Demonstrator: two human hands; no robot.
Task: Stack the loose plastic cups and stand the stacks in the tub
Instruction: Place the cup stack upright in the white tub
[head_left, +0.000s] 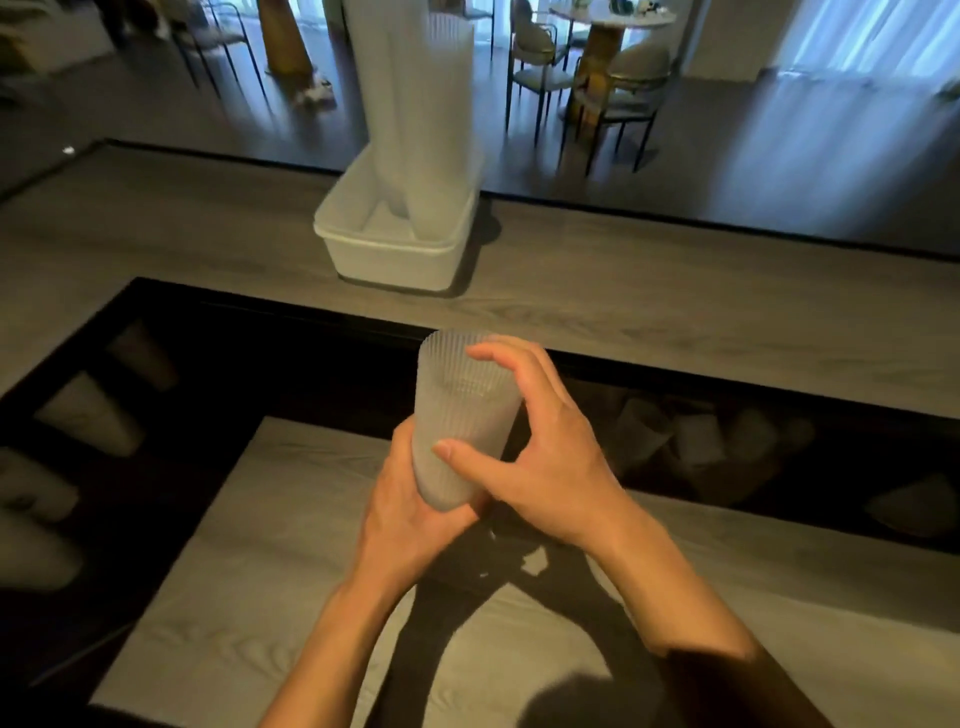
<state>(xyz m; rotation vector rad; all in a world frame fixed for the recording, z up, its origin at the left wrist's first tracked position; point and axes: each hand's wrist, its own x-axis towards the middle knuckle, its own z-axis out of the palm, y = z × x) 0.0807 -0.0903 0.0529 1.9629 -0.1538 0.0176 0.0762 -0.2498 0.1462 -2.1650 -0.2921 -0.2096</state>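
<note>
Spanning the frame, a grey wood-grain counter (156, 234) is shown, with a dark sunken recess (311, 374) cut into it. A white tub (384, 247) is set near the counter's far edge, and two tall stacks (431, 114) of cups are stood in it, leaning slightly apart, one running out of view at the top. In the recess, loose cups (88, 415) are dimly seen at left and right. A ribbed cup (462, 410) is held upright above the near counter, well apart from the tub. Its base is gripped by the curled left hand (410, 514), and its side is pinched by the thumb and arched fingers of the right hand (545, 467). The tall stacks are judged likely to topple if knocked when more cups are added, and the slick cup could slip from the hands.
</note>
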